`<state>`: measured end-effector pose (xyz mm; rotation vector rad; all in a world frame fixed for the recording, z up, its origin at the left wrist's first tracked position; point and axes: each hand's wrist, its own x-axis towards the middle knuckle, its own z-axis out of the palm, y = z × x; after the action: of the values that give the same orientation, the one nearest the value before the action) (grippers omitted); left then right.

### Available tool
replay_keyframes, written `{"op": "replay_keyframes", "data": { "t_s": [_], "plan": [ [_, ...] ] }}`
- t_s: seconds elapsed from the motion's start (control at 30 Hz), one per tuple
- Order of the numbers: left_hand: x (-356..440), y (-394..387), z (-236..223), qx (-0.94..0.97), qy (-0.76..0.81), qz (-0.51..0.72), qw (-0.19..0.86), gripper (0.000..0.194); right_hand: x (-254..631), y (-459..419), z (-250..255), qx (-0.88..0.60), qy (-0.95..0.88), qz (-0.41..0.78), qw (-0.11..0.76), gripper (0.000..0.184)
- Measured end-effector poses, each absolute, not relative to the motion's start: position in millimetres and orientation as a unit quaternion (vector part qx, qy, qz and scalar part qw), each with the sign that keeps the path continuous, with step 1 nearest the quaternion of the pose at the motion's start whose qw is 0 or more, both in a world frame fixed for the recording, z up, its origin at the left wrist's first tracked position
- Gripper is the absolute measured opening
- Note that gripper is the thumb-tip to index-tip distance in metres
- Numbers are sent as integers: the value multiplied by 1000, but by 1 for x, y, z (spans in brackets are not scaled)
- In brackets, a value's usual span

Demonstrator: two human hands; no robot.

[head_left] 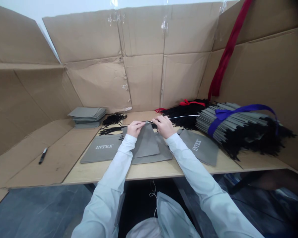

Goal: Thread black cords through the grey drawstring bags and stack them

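Observation:
A grey fabric pouch (pixel 145 142) hangs upright between my hands at the middle of the table. My left hand (pixel 134 128) pinches its top edge. My right hand (pixel 164 125) is closed on a thin pale wire (pixel 182 116), whose near tip reaches the pouch's top edge; the far end points right. Whether the tip is inside the edge I cannot tell. Under the held pouch lie more grey pouches (pixel 164 150). A pouch printed INTEX (pixel 101 148) lies to the left, and another INTEX pouch (pixel 201 147) lies at an angle to the right.
A stack of grey pouches (pixel 87 117) and black cords (pixel 114 119) stand back left. Back right are a black cord bundle (pixel 186 110) with a red tie and a pouch bundle (pixel 238 122) with a purple ribbon. A marker (pixel 43 156) lies left. Cardboard walls (pixel 144 76) enclose the table.

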<state>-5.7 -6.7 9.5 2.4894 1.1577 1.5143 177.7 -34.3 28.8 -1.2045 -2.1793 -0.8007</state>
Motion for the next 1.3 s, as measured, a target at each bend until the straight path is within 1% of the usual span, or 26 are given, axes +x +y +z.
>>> {"op": "replay_keyframes", "data": {
  "t_s": [0.17,0.37,0.57,0.7,0.8,0.97,1.13,1.2,1.3],
  "plan": [
    [3,-10,7,777,418,466,60,18,175,-32,26,-451,-815,-282,231,26],
    [13,-9,3,705,507,457,194,25,172,-32,23,-460,-828,-258,189,22],
    [11,1,-6,735,496,386,254,28,171,-30,21,-453,-847,-230,155,22],
    [10,5,-10,748,488,385,234,29,170,-31,23,-454,-850,-223,146,22],
    [8,3,-7,765,497,365,185,28,170,-31,24,-454,-854,-214,137,22],
    [10,-6,-3,831,470,286,82,29,172,-29,23,-456,-871,-144,109,27],
    [15,-9,-4,863,467,190,39,28,170,-23,17,-486,-868,-65,81,23],
    [16,-9,-4,864,467,185,36,29,168,-21,16,-493,-864,-46,94,23],
    [13,-6,-4,872,441,208,46,29,171,-20,17,-460,-871,-25,170,24]
  ]
}}
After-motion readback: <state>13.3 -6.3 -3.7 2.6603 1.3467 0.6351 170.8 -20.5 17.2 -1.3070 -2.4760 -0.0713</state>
